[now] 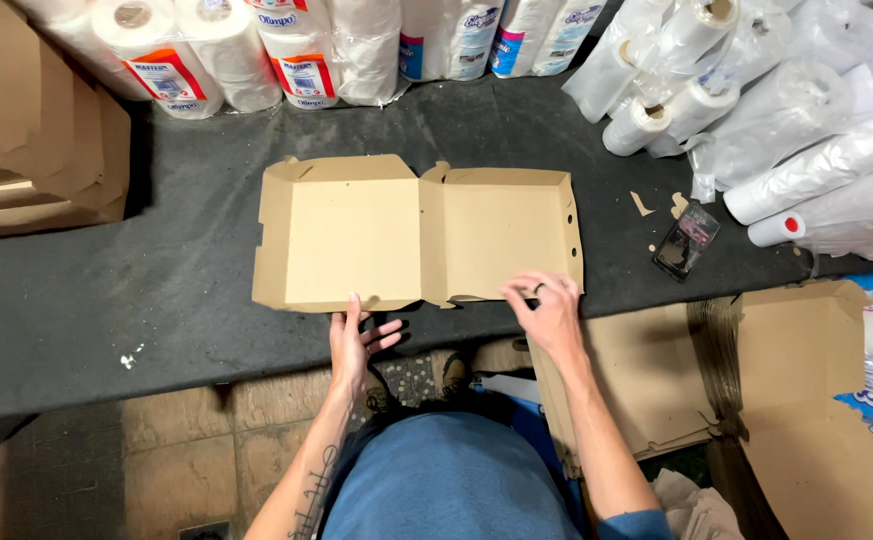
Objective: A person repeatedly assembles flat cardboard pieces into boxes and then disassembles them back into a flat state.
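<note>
Head view shows your right hand (546,312) pinching the front wall of the cardboard box (416,232) near its right corner, fingers closed on the flap. Your left hand (356,340) is open, fingers spread, only the fingertips touching the box's front edge on the left half. The box lies open and partly folded, in the middle of the dark worktop (106,300), close to its front edge. I judge you are in the folding step: the front wall of the right half is being raised, and the next move needs a firm crease while the left hand keeps the box steady. A stack of flat cardboard (26,130) sits at the left edge, paper rolls (256,50) along the back edge, plastic bag rolls (756,110) at the back right corner. The floor below is tiled.
</note>
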